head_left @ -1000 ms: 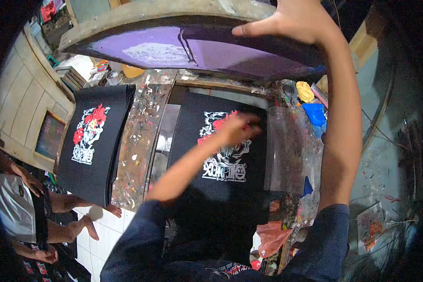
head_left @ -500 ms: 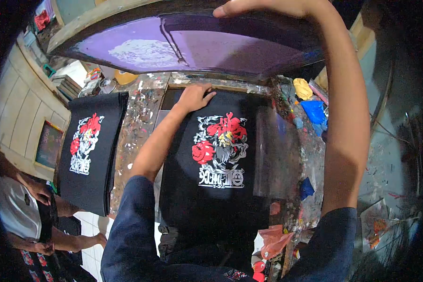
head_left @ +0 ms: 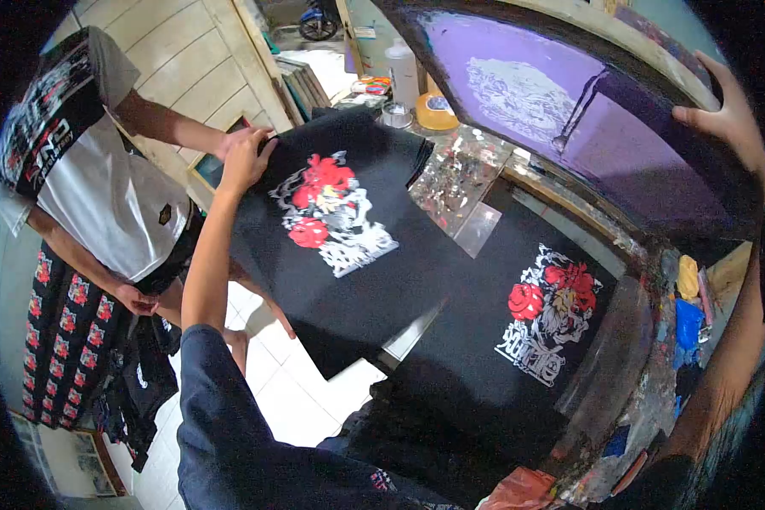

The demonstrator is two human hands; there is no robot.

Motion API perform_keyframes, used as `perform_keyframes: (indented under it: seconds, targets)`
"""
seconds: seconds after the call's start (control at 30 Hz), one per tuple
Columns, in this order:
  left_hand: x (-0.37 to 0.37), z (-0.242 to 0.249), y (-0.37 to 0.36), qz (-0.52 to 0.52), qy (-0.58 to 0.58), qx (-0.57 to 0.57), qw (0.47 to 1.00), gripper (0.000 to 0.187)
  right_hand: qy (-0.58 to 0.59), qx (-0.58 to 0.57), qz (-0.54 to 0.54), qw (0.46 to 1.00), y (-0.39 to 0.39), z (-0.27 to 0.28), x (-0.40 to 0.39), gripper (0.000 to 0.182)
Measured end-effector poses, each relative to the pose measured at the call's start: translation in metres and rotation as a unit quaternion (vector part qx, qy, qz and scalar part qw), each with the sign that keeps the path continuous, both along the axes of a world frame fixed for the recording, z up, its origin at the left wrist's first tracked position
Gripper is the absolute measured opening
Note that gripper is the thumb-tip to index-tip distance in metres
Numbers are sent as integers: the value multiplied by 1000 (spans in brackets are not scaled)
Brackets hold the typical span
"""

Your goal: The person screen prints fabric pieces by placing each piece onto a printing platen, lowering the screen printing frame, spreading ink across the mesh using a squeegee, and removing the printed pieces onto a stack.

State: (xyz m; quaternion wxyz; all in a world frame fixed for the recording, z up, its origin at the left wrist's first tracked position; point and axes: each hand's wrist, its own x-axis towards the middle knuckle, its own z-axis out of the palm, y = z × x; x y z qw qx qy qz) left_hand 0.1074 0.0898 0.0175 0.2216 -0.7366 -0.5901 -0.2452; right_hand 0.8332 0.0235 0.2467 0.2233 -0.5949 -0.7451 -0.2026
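Head view shows the left hand [head_left: 245, 157] at about ten o'clock, its fingers closed on the far edge of a black printed cloth [head_left: 348, 246]. This cloth bears a red and white design and lies on top of a stack of black cloths [head_left: 404, 149] at the left side of the paint-spattered tabletop [head_left: 459, 174]. A co-worker's hand [head_left: 229, 140] touches the same edge just beside the left hand; this person stands at nine o'clock in a white shirt [head_left: 115, 208].

At about two o'clock the right hand [head_left: 731, 123] grips the edge of a raised printing screen [head_left: 586, 127], fingers wrapped over its dark frame; the purple mesh tilts up above the tabletop.

Below the screen, toward four o'clock, a second black cloth [head_left: 501, 357] with the same design lies flat. Coloured rags [head_left: 687, 306] lie near it at three o'clock.
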Motion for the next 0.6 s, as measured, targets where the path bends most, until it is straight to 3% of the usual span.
perform_keyframes:
  seconds: [0.07, 0.1, 0.17, 0.2, 0.23, 0.27, 0.33, 0.4, 0.53, 0.6]
  targets:
    - [13, -21, 2, -4, 108, 157, 982, 32, -28, -5, -11, 1000, 4, 6, -9, 104]
    - [52, -38, 4, -2, 59, 125, 990, 34, -56, 10, -10, 998, 4, 8, -5, 103]
    - [181, -46, -25, -219, -61, 77, 971, 42, -92, 40, 2, 995, 4, 12, 2, 101]
    - [260, -58, -55, -263, -102, 16, 959, 44, -85, 9, 17, 996, -5, 14, -11, 98]
    - [330, -63, -87, -409, -105, -12, 906, 47, -73, -22, 29, 997, -19, 17, -34, 96]
    - [400, -89, -114, -487, -164, -110, 851, 53, -51, -54, -23, 997, -39, 23, -60, 93]
    - [515, -136, -174, -656, -193, -150, 714, 53, -55, -55, -61, 995, -43, 29, -71, 95]
    - [595, -180, -221, -745, -145, -68, 648, 52, -76, -33, -43, 996, -44, 22, -65, 98]
    - [574, -196, -225, -726, -74, -98, 677, 44, -56, -68, -29, 996, -56, 26, -70, 99]
    - [518, -159, -198, -689, 1, -168, 705, 40, -55, -79, -22, 995, -57, 29, -73, 97]
